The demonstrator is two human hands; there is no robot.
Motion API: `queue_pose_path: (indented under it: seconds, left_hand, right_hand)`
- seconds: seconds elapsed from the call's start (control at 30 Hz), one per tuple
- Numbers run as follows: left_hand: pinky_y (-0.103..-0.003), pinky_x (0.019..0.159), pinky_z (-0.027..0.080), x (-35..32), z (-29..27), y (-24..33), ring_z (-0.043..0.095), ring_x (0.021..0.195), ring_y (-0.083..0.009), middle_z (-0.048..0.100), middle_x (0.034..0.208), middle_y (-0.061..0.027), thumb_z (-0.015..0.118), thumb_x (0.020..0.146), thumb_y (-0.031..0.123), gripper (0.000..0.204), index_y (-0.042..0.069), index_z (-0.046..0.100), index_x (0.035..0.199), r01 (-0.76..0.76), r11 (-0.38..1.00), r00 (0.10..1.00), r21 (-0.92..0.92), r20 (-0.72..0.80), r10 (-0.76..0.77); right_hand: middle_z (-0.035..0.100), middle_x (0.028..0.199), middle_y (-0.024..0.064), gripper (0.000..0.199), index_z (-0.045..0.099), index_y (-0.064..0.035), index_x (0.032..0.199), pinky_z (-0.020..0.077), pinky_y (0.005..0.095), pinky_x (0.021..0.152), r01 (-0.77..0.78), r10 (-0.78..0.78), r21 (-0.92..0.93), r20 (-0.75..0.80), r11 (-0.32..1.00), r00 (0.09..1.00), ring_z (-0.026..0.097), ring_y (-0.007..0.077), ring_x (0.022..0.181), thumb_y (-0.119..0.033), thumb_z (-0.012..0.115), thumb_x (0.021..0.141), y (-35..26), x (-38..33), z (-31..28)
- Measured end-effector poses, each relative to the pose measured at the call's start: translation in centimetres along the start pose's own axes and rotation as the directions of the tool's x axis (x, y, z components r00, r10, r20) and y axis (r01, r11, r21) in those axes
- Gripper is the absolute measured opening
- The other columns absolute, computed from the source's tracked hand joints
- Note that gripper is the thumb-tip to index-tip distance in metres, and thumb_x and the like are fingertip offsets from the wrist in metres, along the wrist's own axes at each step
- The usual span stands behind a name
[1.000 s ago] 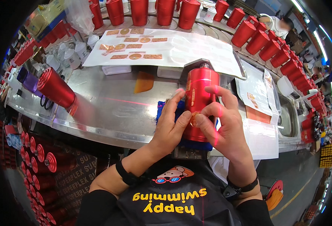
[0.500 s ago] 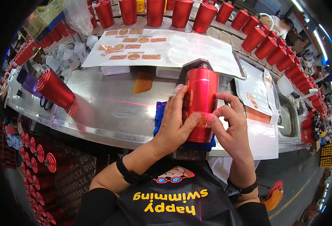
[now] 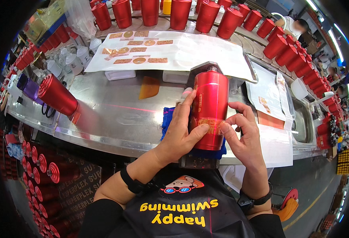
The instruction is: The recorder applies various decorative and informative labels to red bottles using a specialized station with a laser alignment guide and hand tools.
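Metal bench (image 3: 115, 123) spans our head view, red canisters (image 3: 180, 14) lined behind. Our left hand (image 3: 178, 133) grasps the red bottle (image 3: 214, 95) over blue cloth (image 3: 167, 121), thumb on its gold decal (image 3: 212, 122); our right hand (image 3: 243, 134) pinches the decal's edge.

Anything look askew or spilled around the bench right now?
No spill shows. The red bottle at the left looks tilted, perhaps only from lens bending; the blue cloth under the held bottle is rumpled.

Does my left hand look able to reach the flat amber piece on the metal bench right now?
Probably yes: nothing upright seems to stand between the left hand and the amber piece, though that hand is touching a red bottle.
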State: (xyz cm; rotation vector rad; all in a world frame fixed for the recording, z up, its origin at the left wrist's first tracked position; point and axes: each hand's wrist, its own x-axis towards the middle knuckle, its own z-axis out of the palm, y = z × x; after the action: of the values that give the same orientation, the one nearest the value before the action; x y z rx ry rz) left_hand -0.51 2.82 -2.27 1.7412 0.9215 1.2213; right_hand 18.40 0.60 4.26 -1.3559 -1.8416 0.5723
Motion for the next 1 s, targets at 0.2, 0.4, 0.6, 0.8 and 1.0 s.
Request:
queue_pose_path:
  seconds: [0.2,0.4,0.6,0.8,1.0]
  left_hand:
    - [-0.056,0.112,0.015,-1.4,-0.3,0.9,0.035,0.13,-0.0435,0.038,0.14,-0.0289,0.059,0.089,0.047,0.079,-0.004,0.033,0.143,-0.203,0.919,0.978,0.338,0.017,0.21]
    - [-0.061,0.111,0.011,-2.5,0.5,1.1,0.038,0.128,-0.0431,0.042,0.138,-0.0284,0.056,0.087,0.056,0.08,-0.003,0.043,0.139,-0.304,0.734,0.944,0.607,0.09,0.316]
    - [-0.06,0.112,0.011,-2.7,0.5,1.4,0.038,0.129,-0.0412,0.043,0.139,-0.0265,0.056,0.088,0.054,0.076,-0.002,0.044,0.139,-0.31,0.706,0.939,0.636,0.091,0.331]
    - [-0.059,0.112,0.013,-2.7,0.4,1.5,0.04,0.129,-0.0384,0.048,0.136,-0.0235,0.058,0.087,0.052,0.072,0.002,0.047,0.138,-0.32,0.693,0.934,0.646,0.096,0.343]
    - [-0.058,0.113,0.013,-2.5,0.2,1.7,0.043,0.127,-0.0362,0.049,0.137,-0.0214,0.061,0.085,0.051,0.069,0.003,0.051,0.135,-0.339,0.688,0.925,0.642,0.096,0.367]
  right_hand:
    - [0.053,0.119,0.02,0.008,0.064,-0.0042,0.078,0.0388,0.0408,0.094,0.039,-0.04,0.004,0.032,0.999,0.999,0.05,0.0331,0.112,-0.01,0.069,0.079,-0.4,0.0,-0.3]
    - [0.054,0.119,0.019,0.008,0.064,-0.0038,0.078,0.0382,0.0408,0.094,0.06,-0.063,0.055,0.048,0.997,0.997,0.05,0.0328,0.111,-0.009,0.069,0.079,-1.5,0.4,-0.1]
    - [0.053,0.12,0.0185,0.007,0.064,-0.0033,0.078,0.0402,0.0391,0.092,0.034,-0.036,0.096,0.029,0.995,0.999,0.052,0.0315,0.109,-0.009,0.069,0.079,-1.4,0.3,0.0]
    - [0.054,0.118,0.0184,0.008,0.064,-0.0028,0.076,0.0408,0.038,0.092,0.008,-0.009,0.075,0.014,0.997,1.0,0.053,0.0303,0.108,-0.008,0.068,0.08,-0.8,0.0,-0.2]
    - [0.053,0.118,0.0178,0.009,0.063,-0.0025,0.076,0.0418,0.0367,0.088,-0.014,0.012,0.087,0.023,0.996,1.0,0.053,0.0282,0.107,-0.009,0.067,0.081,-0.4,-0.1,-0.4]
